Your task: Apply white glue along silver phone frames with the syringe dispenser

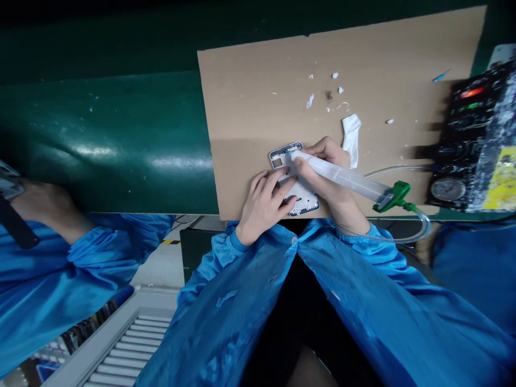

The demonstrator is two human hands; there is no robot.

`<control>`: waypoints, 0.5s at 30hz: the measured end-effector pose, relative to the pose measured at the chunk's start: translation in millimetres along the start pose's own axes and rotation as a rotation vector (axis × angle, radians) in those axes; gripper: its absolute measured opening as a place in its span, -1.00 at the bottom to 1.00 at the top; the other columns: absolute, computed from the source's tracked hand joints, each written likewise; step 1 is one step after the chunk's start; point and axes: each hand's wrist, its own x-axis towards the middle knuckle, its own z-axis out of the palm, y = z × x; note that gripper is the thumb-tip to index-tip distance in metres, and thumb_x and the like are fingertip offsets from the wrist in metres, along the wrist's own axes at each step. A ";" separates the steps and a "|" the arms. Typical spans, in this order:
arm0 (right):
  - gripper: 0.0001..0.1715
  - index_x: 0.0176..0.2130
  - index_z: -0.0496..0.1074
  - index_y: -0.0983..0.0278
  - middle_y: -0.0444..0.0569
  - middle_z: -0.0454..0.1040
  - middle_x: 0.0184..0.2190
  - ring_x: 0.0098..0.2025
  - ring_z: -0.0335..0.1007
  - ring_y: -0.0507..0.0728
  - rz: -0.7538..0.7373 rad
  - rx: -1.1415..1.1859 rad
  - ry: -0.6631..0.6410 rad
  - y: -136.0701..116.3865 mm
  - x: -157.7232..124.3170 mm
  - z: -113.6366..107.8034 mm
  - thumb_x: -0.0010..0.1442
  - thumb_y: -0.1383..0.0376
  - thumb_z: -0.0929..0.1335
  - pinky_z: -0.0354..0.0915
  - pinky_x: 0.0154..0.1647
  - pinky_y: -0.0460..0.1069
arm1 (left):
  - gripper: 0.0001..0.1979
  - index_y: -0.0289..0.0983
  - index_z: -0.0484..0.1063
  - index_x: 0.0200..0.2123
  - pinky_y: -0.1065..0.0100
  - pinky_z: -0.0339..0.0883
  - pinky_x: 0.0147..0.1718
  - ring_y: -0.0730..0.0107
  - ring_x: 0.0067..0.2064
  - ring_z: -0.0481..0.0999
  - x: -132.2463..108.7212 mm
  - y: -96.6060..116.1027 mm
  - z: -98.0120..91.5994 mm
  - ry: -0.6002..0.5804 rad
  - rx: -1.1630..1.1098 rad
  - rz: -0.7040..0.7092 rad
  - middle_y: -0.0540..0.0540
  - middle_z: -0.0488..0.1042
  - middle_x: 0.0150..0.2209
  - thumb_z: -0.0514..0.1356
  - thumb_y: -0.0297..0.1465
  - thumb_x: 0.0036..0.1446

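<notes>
A flat phone frame, pale inside with a dark rim and a square cut-out near its top, lies on a brown cardboard sheet. My left hand rests across its lower left part, fingers spread and touching it. Pinched in my right hand is a translucent dispensing syringe, tilted, with its tip at the top edge of the frame. A green cap closes the syringe's rear end, and a clear tube runs from it. My fingers partly cover the frame.
On the right stands a black dispenser box with a gauge. A white folded cloth, white scraps and a blue needle tip lie on the cardboard. At far left, a co-worker's hand holds a device. A roller conveyor is below.
</notes>
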 end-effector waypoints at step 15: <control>-0.64 -0.23 0.47 0.13 -0.13 0.58 -0.36 -0.41 0.43 0.06 -0.007 -0.025 0.009 0.9 1.4 0.3 0.36 -0.01 0.57 0.30 -0.48 -0.01 | -0.58 -0.22 0.59 0.41 -0.13 0.40 0.55 -0.01 0.45 0.60 -1.6 -0.7 1.6 -0.032 -0.024 -0.020 -0.34 0.57 0.45 0.24 -0.19 0.66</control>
